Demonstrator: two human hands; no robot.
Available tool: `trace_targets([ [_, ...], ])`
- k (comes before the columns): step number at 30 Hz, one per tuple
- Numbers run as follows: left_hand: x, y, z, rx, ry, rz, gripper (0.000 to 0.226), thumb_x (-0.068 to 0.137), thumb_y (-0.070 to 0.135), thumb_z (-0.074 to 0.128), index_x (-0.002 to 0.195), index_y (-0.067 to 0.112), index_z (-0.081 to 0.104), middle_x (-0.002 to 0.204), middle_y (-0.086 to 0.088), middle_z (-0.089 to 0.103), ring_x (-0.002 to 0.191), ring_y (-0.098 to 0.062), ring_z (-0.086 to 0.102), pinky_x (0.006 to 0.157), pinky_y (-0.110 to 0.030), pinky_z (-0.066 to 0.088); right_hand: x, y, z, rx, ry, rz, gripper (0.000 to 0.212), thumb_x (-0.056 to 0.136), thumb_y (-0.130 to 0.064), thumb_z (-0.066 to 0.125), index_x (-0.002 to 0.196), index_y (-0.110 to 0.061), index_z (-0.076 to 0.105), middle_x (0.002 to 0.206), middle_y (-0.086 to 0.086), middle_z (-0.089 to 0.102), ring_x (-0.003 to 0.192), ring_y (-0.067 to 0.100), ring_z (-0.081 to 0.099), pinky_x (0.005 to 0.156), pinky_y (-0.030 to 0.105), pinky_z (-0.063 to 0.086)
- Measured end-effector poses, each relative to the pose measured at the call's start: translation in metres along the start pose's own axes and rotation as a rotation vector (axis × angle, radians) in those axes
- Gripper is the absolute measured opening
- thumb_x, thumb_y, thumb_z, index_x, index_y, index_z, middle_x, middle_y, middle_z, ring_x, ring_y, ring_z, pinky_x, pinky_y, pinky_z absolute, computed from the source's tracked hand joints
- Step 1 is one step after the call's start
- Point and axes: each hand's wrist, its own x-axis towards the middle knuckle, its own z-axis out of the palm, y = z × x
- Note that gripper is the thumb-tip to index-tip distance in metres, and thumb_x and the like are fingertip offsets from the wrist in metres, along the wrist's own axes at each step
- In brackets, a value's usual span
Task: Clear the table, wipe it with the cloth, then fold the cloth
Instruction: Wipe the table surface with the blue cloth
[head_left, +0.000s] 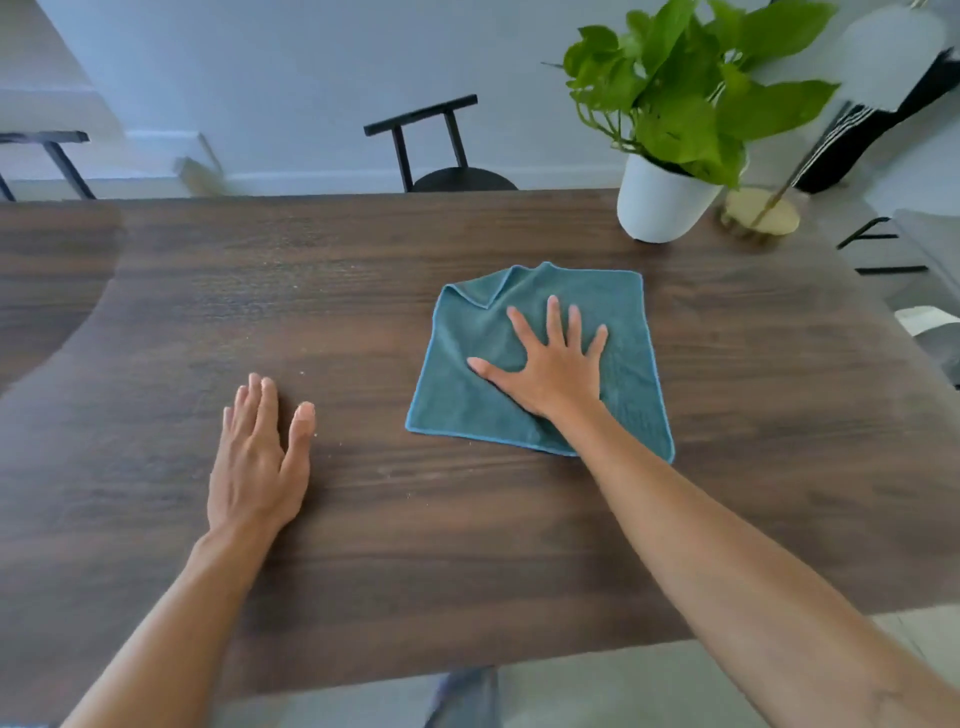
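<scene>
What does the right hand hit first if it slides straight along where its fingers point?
Likely the folded-over far edge of the cloth that the right hand presses flat, then bare table. The white plant pot stands further on and slightly right, so it may be grazed or missed; depth is unclear.

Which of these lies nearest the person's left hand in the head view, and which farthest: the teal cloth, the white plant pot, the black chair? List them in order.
From the left hand, flat on the table:
1. Teal cloth, just to its right, under the right hand.
2. Black chair, beyond the table's far edge.
3. White plant pot, at the far right corner.
</scene>
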Motion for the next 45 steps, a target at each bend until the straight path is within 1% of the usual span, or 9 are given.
trace_targets([
  [6,-0.054,0.001,0.001,0.078,-0.007,0.026,0.097,0.088,0.073,0.005,0.153,0.003,0.024,0.162,-0.013,0.015,0.151,-0.020,0.009,0.122,-0.032,0.003,-0.098,-0.029,0.040,0.031,0.031,-0.247,0.109,0.061,-0.109,0.009,0.156,-0.055,0.010,0.171,-0.003,-0.003,0.157,0.025,-0.011,0.117,0.062,-0.017],
  [12,-0.080,-0.002,0.002,0.146,-0.022,0.017,0.097,0.090,0.074,0.001,0.154,0.004,0.018,0.164,-0.010,0.007,0.152,-0.019,0.003,0.123,-0.034,0.000,-0.109,0.071,0.015,-0.003,0.042,0.009,0.111,0.057,-0.110,0.008,0.155,-0.057,0.003,0.171,-0.006,-0.009,0.156,0.022,-0.013,0.120,0.062,-0.011],
  [15,-0.078,0.000,0.006,0.147,-0.015,0.011,0.095,0.091,0.073,0.001,0.154,0.004,0.018,0.164,-0.010,0.007,0.152,-0.019,0.003,0.123,-0.034,-0.001,-0.096,0.042,0.012,0.014,0.032,0.074,0.114,0.058,-0.109,0.004,0.157,-0.053,0.000,0.171,0.001,-0.012,0.156,0.029,-0.015,0.118,0.066,-0.012],
  [23,-0.078,-0.003,0.006,0.122,0.000,0.023,0.101,0.088,0.075,-0.002,0.152,0.001,0.022,0.163,-0.013,0.011,0.151,-0.023,0.007,0.123,-0.036,0.001,-0.176,-0.031,0.050,0.061,0.051,-0.240,0.107,0.063,-0.107,0.012,0.156,-0.053,0.013,0.172,-0.003,-0.001,0.157,0.023,-0.009,0.118,0.060,-0.018],
  [28,-0.083,0.001,0.005,0.130,-0.028,0.012,0.096,0.090,0.074,0.001,0.154,0.004,0.019,0.164,-0.010,0.008,0.152,-0.020,0.003,0.123,-0.035,0.000,-0.183,0.068,0.032,-0.002,0.089,-0.030,0.106,0.061,-0.109,0.012,0.154,-0.058,0.005,0.171,-0.010,-0.006,0.156,0.016,-0.011,0.122,0.058,-0.011],
  [32,-0.079,0.001,0.005,0.128,0.005,0.010,0.098,0.089,0.076,0.000,0.154,0.005,0.020,0.164,-0.009,0.010,0.152,-0.019,0.005,0.123,-0.034,0.000,-0.151,0.055,0.020,-0.001,0.028,0.083,0.111,0.060,-0.108,0.005,0.156,-0.054,-0.002,0.170,-0.003,-0.014,0.156,0.025,-0.016,0.120,0.062,-0.013],
  [38,-0.078,-0.001,0.004,0.074,0.033,0.005,0.097,0.087,0.074,0.001,0.152,0.005,0.027,0.163,-0.008,0.016,0.151,-0.020,0.010,0.123,-0.035,0.004,-0.174,-0.059,0.048,0.043,0.038,-0.212,0.106,0.069,-0.103,0.011,0.159,-0.047,0.010,0.171,0.002,-0.004,0.156,0.029,-0.011,0.118,0.062,-0.016],
  [42,-0.079,-0.013,-0.004,0.089,-0.015,0.031,0.079,0.095,0.066,0.017,0.153,0.013,0.027,0.163,-0.001,0.015,0.151,-0.013,0.009,0.122,-0.032,0.002,-0.197,-0.029,0.059,0.051,0.088,-0.343,0.098,0.070,-0.104,0.013,0.155,-0.055,0.009,0.171,-0.008,-0.002,0.157,0.021,-0.008,0.121,0.055,-0.017],
  [45,-0.083,-0.035,-0.016,0.168,-0.022,0.071,0.079,0.094,0.066,0.023,0.155,0.017,0.024,0.164,0.001,0.010,0.151,-0.013,0.006,0.122,-0.030,-0.001,-0.180,0.004,0.047,0.004,0.097,-0.223,0.101,0.065,-0.107,0.012,0.154,-0.059,0.006,0.171,-0.010,-0.003,0.157,0.018,-0.009,0.122,0.055,-0.014],
])
